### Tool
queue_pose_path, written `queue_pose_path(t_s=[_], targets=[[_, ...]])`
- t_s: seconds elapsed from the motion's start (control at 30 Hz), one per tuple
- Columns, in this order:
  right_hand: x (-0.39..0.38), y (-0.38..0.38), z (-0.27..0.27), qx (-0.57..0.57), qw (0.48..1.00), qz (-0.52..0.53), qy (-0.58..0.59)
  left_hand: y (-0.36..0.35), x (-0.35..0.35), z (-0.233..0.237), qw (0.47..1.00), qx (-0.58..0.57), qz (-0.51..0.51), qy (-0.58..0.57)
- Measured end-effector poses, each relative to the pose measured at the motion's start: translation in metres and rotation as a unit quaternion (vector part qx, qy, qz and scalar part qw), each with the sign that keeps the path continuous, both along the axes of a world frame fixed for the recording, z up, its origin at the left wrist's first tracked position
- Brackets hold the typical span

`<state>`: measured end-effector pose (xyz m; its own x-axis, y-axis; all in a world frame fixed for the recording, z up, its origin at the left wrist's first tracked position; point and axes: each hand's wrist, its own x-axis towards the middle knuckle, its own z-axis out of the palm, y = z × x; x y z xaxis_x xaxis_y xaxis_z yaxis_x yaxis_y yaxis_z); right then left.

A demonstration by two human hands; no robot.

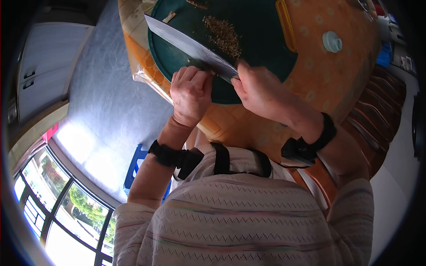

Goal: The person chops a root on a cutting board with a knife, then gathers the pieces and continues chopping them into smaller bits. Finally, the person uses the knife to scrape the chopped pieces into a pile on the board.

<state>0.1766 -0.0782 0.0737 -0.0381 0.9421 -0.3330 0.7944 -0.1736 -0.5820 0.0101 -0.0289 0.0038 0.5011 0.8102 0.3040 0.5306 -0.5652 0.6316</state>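
My right hand [262, 91] is wrapped round the handle end of a broad kitchen knife [191, 46], a cleaver with a long steel blade slanting up to the left. Below it lies a round green cutting board [262, 42]. Close to the blade's lower edge, my left hand [191, 93] is closed with its fingers curled under; whatever they hold on the board is hidden. Beyond the blade is a small heap of chopped brown bits [224, 35]. A pale stick-like piece [169, 17] and a darker brown piece [197, 4] lie near the board's far edge.
The board has a yellow handle [286, 24] on its right. It rests on a table with an orange patterned cover [330, 75]. A pale, light-blue lid-like object [332, 41] stands at right. A blue stool [134, 166] is on the floor; a brown slatted wooden seat [370, 115] stands right.
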Motion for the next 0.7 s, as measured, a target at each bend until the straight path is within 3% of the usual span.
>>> queue_pose_path(t_s=[0.43,0.7], targets=[[-0.011,0.002,0.002,-0.040,0.998,0.021,-0.048,-0.002,0.001,0.002,1.000,-0.022,-0.013,0.005],[-0.004,0.003,-0.006,0.017,1.000,-0.005,-0.003,0.001,-0.001,0.000,1.000,-0.009,-0.009,-0.001]])
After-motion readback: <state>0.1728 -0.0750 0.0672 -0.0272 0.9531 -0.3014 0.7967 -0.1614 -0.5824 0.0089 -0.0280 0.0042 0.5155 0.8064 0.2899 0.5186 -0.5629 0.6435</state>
